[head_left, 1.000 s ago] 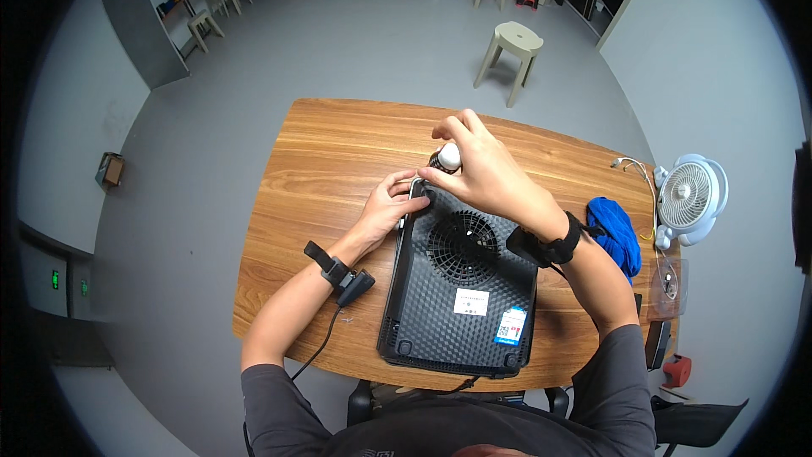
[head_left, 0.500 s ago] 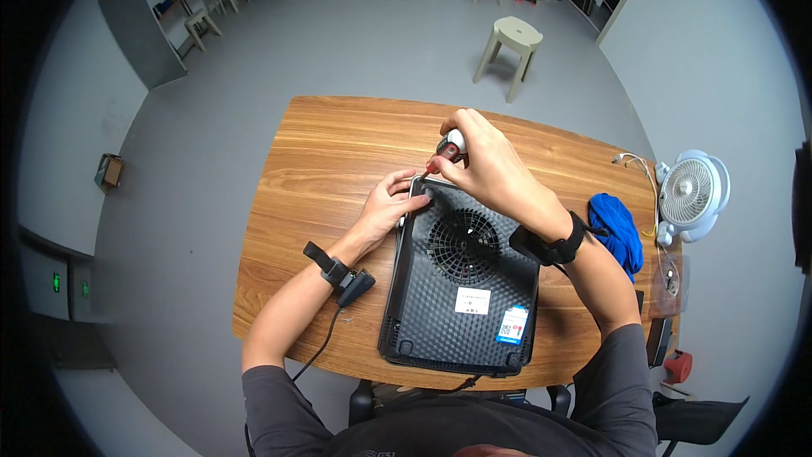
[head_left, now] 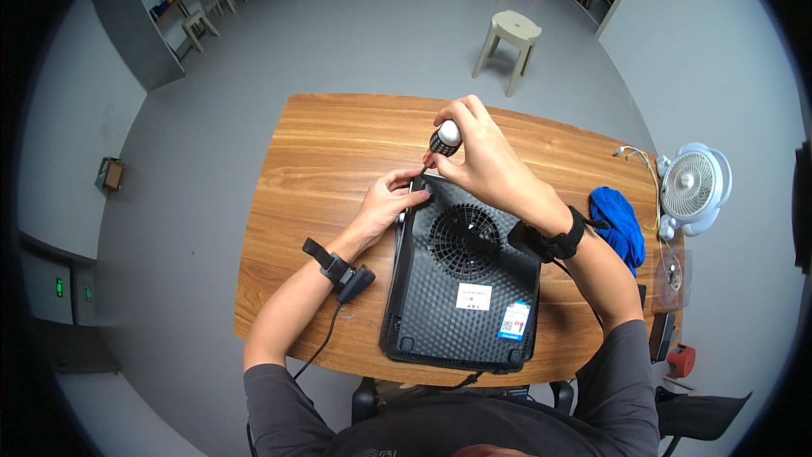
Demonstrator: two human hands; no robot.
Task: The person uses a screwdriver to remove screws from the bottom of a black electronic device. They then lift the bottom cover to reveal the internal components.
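A black induction cooker (head_left: 433, 309) lies upside down on the wooden table, its round fan grille (head_left: 463, 241) and two labels facing up. With the thumb on its underside and the fingers round the edge, my left hand (head_left: 385, 207) grips the far left corner. My right hand (head_left: 489, 165) is closed round a screwdriver (head_left: 445, 139), which has a black and red handle with a pale end cap. The screwdriver leans a little, and its shaft points down at that same corner beside my left fingers. Its tip is too small to make out.
On the table's (head_left: 313, 169) right side lie a blue cloth (head_left: 616, 224) and cables. A white fan (head_left: 692, 189) stands by the right edge, with a red object (head_left: 681, 361) nearer me. A beige stool (head_left: 514, 34) stands on the floor beyond the table.
My right hand has shifted slightly up and left, and the screwdriver stands steeper, with its pale end cap turned more upward. My left hand stays on the corner.
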